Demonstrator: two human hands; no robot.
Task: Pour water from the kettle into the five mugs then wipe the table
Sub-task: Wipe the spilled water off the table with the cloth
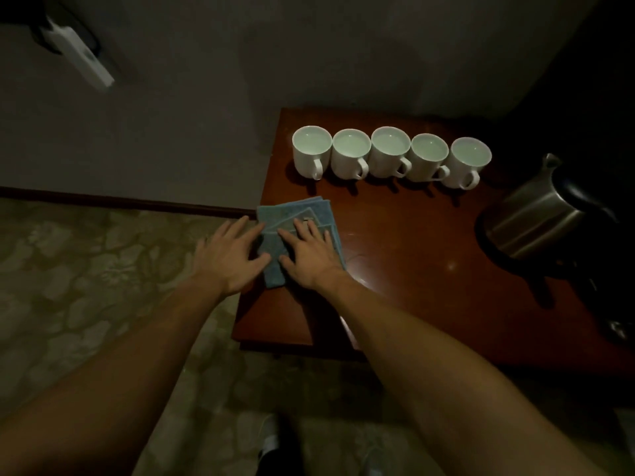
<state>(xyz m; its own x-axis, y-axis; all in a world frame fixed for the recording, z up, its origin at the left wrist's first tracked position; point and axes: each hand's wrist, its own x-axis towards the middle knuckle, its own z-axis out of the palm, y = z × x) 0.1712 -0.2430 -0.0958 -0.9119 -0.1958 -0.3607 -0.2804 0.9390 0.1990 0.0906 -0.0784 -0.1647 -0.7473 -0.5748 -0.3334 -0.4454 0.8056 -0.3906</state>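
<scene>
Several white mugs [391, 156] stand in a row along the back of the dark red-brown table [429, 252], each holding water. A steel kettle [536, 218] with a black handle sits on its base at the right. A folded blue cloth [299, 213] lies near the table's left edge. My left hand [230, 255] lies flat with its fingertips on the cloth's left side, partly past the table edge. My right hand [305, 255] presses flat on the cloth's middle, fingers spread.
A grey wall rises behind the table, with a white fixture [79, 56] at the upper left. Patterned carpet [86, 286] covers the floor to the left and below. The kettle's cord and dark shadow fill the far right.
</scene>
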